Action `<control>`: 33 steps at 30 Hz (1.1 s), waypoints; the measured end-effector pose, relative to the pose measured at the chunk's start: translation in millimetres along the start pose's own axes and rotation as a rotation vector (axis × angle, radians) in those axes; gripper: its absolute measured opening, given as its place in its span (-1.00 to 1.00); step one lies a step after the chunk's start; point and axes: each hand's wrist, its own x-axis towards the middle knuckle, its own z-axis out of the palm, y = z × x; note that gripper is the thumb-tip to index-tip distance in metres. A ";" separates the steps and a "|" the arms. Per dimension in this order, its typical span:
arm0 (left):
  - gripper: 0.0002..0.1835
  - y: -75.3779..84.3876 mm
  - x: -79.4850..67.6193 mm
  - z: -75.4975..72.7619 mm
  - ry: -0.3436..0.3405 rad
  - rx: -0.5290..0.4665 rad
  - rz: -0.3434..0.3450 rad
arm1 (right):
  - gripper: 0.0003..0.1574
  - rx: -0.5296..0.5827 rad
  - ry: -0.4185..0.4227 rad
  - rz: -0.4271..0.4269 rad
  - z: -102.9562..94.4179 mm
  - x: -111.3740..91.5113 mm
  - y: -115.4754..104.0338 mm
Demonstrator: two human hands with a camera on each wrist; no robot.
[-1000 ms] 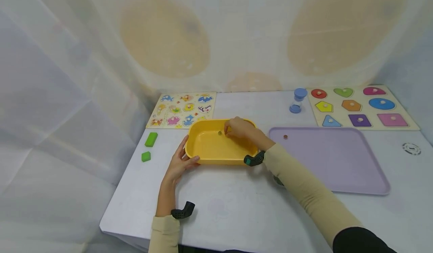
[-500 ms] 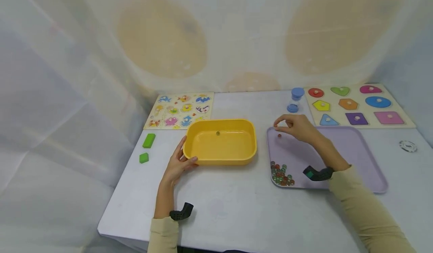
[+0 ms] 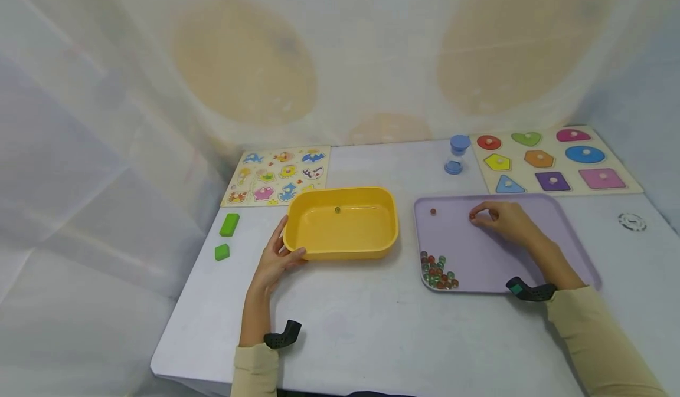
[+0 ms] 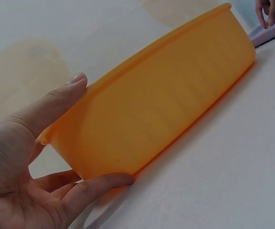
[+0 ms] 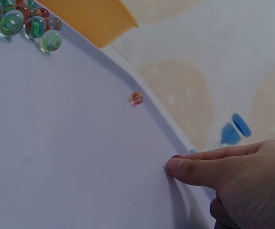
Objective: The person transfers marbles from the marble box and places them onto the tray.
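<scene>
My left hand (image 3: 273, 264) grips the left end of a yellow plastic tub (image 3: 340, 254). In the left wrist view the thumb lies along the tub's rim and fingers reach its bottom edge. One greenish marble (image 3: 337, 210) lies inside the tub. Over the lilac tray (image 3: 504, 273), my right hand (image 3: 507, 223) pinches a small reddish marble (image 3: 471, 216) between thumb and fingertip. In the right wrist view the fingers mostly hide it. A single orange-red marble (image 5: 136, 98) rests on the tray near its far left corner. Several green and red marbles (image 3: 437, 273) cluster in the near left corner.
Behind the tub lies a sea-animal puzzle board (image 3: 276, 176). A shapes puzzle board (image 3: 555, 161) lies at the back right beside a blue sand timer (image 3: 456, 155). Two green blocks (image 3: 229, 225) sit at the left, and a black-and-white disc (image 3: 632, 222) at the right.
My right hand has come out of the tub with the reddish marble and moved right over the tray. The left hand still grips the tub, where only the greenish marble shows now.
</scene>
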 end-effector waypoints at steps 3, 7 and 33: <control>-0.13 0.3 -0.2 0.2 -0.003 -0.003 0.000 | -0.68 0.001 0.013 -0.005 1.6 -0.1 0.4; -0.12 0.0 -0.2 0.2 -0.002 0.003 0.003 | -0.60 -0.002 0.061 -0.025 -2.0 0.8 -10.0; -0.09 16.6 -11.9 4.9 -0.050 -0.007 -0.009 | -0.70 0.118 -0.288 -0.364 87.5 148.5 -222.6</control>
